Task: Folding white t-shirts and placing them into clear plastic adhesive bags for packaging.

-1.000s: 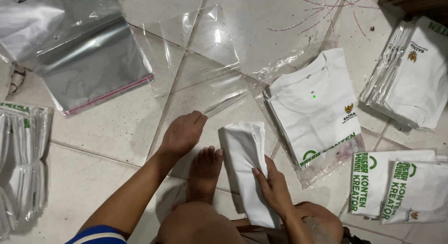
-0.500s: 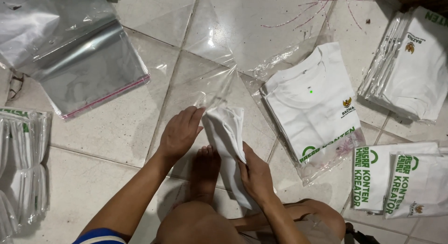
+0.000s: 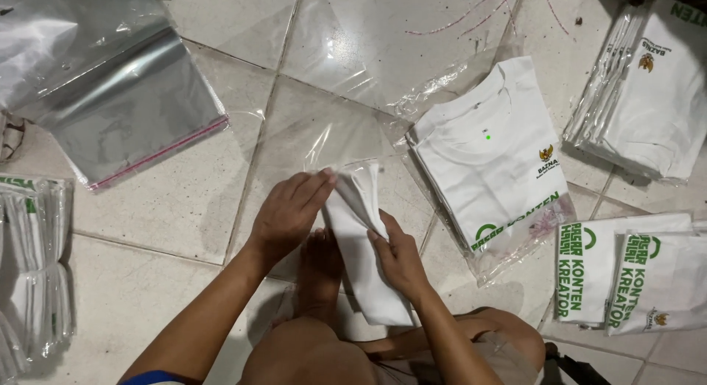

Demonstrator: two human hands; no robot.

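Left hand (image 3: 289, 212) fingers pinch the mouth of a clear plastic bag (image 3: 324, 134) at the top of a folded white shirt (image 3: 361, 245); right hand (image 3: 398, 256) clamps its side (floor, between knees). Bagging is underway; next, sliding it in needs the mouth kept open.

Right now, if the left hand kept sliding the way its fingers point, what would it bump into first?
The left hand points right, at the folded white shirt it already touches at the clear bag's mouth. Beyond that, probably the bagged shirt.
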